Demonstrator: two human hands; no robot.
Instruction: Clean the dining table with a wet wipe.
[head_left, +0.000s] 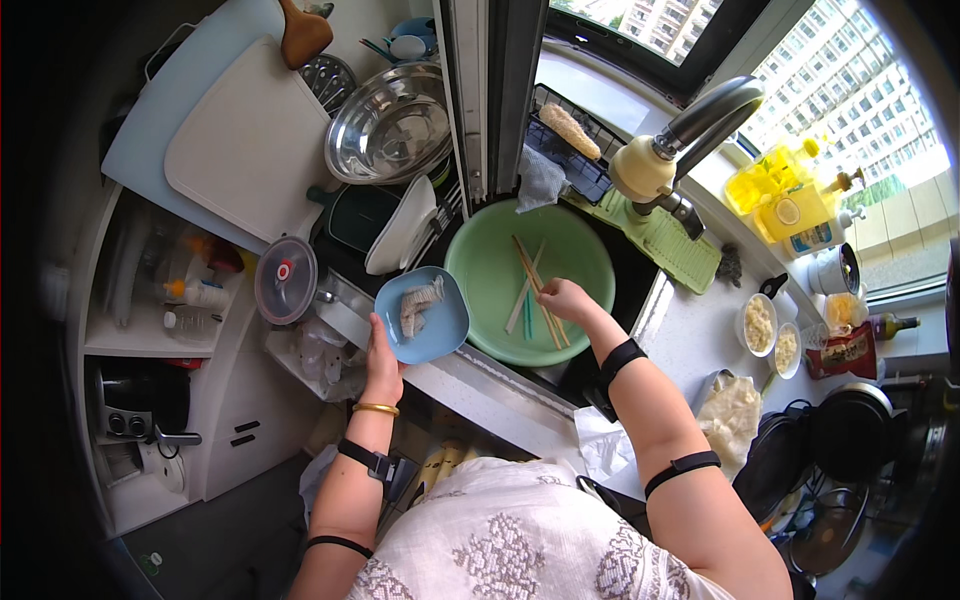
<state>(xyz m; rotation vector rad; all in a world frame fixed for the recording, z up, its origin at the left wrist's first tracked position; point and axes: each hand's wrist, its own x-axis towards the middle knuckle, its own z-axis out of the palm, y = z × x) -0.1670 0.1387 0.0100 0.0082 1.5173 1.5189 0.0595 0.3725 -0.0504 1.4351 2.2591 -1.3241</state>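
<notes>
My left hand (384, 367) holds a blue square plate (454, 330) by its lower left edge, beside the basin. A crumpled, light-coloured cloth (417, 306) lies on the plate. Over the sink, a round green plastic basin (480, 262) contains several chopsticks (527, 270), some wooden, others white or teal, lying crossed. At the basin's right side, my right hand (564, 298) has its fingers closed around the wooden chopsticks; how many it grips cannot be told.
The faucet (675, 142) stands beyond the basin, near a green drain tray (660, 247) and a black wire basket (600, 176). At left are a steel bowl (390, 127), white dishes (405, 225) and a lidded container (286, 289). Two food bowls (756, 326) (786, 351) stand on the right counter.
</notes>
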